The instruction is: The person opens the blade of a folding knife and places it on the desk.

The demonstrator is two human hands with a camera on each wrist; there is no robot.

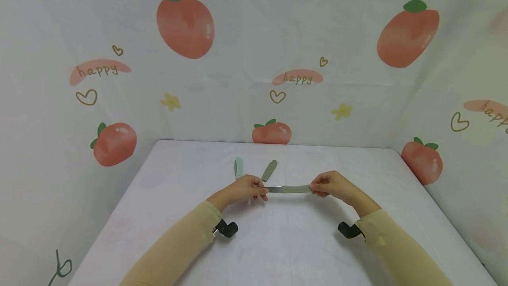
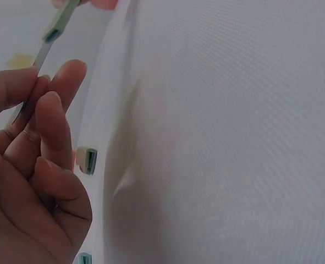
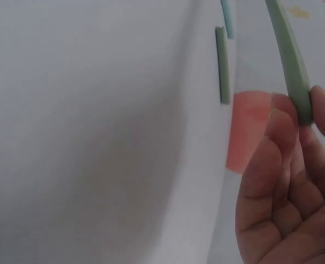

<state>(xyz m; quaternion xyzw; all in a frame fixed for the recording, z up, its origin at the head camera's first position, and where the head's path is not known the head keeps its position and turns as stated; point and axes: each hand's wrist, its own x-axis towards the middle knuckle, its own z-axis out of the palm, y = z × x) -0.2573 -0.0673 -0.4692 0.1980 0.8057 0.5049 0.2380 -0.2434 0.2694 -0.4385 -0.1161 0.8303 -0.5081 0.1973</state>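
Green-handled knife (image 1: 289, 189) is held above the bench (image 1: 285, 246), left hand (image 1: 247, 186) pinching the blade (image 1: 274, 189), right hand (image 1: 334, 185) pinching the handle's end (image 1: 306, 188); if those left fingers (image 2: 11, 91) slip, they could get nicked.

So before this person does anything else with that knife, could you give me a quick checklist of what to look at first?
1. Right hand has the handle: ok, it pinches the end away from the blade.
2. Left hand is off the blade: not ok, its thumb and fingers pinch the bare metal.
3. Blade is opened out: ok, it extends roughly in line with the handle.
4. Cutting edge faces away from the fingers: cannot tell, the edge is too small to make out.
5. Mint piece and olive piece are out of the hands: ok, both lie on the table.
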